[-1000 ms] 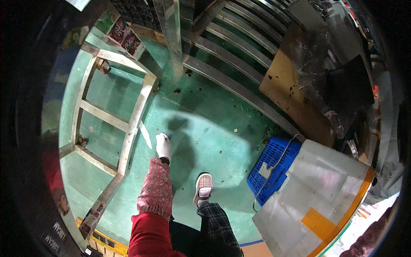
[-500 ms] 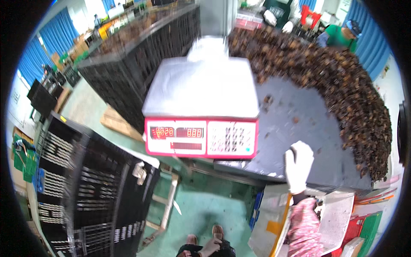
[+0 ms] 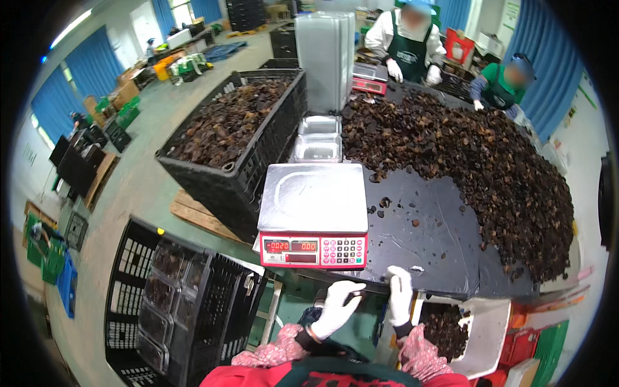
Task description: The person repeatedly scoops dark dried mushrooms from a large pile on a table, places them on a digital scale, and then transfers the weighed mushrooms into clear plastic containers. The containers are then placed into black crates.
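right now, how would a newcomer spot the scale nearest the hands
Find the black-covered table bearing the big brown heap. At its near left, just beyond the gloved hands, sits a red-fronted scale with a bare silver plate. Unlike the far scale, it stands at the near edge.

Crate (image 3: 213, 187) left of scale (image 3: 314, 197); heap (image 3: 451, 148) right

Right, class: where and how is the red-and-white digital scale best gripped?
Probably low on the digital scale, left hand and right hand at opposite sides of its housing, coming from the near side, which its control panel faces. The flat metal pan covers its top, showing no handle.
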Tool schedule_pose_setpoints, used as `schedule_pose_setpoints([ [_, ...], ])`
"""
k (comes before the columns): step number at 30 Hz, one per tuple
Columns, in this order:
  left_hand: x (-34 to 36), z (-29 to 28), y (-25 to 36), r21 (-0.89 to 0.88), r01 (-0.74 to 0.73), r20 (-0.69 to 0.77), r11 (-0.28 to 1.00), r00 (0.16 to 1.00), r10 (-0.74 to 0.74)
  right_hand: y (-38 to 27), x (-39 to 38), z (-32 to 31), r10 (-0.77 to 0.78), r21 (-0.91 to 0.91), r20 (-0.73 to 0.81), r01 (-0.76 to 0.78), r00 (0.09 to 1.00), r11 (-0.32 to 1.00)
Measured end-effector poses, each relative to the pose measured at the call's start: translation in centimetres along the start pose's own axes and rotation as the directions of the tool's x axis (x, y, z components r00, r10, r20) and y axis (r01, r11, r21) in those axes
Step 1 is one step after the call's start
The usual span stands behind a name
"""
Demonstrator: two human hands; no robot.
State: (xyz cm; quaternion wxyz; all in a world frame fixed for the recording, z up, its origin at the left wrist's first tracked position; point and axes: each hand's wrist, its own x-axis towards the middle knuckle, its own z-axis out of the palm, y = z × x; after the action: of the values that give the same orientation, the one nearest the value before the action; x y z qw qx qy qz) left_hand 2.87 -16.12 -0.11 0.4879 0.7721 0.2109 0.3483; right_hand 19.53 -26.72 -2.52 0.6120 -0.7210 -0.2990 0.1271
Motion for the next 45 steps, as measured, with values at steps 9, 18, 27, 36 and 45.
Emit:
schedule_pose_setpoints([
  [9,11.7,-3.9,3.7,-0.263,0.074,0.502,0.962,0.862,0.071,-7.3,4.0,-0.6,0.535,0.443,0.367,-0.649,0.761,0.619],
  [18,36.0,-15.6,-5.2,-0.028,0.088,0.032,0.996,0.996,-0.088,-5.2,9.1,-1.7,0.561,0.357,0.316,-0.643,0.766,0.677],
  [27,41.5,-15.0,-19.2,0.725,-0.224,0.37,0.652,0.924,-0.095,-1.7,10.5,-3.4,0.535,0.101,0.338,-0.595,0.775,0.798],
  [36,41.6,-15.8,-19.8,0.582,-0.053,0.383,0.811,0.898,-0.216,0.4,17.9,-0.9,0.368,-0.159,0.208,-0.34,0.906,0.927],
  [45,42.1,-16.7,-20.3,0.298,0.3,0.301,0.906,0.871,-0.387,4.6,25.2,7.0,-0.082,-0.536,0.321,0.252,0.944,0.806],
])
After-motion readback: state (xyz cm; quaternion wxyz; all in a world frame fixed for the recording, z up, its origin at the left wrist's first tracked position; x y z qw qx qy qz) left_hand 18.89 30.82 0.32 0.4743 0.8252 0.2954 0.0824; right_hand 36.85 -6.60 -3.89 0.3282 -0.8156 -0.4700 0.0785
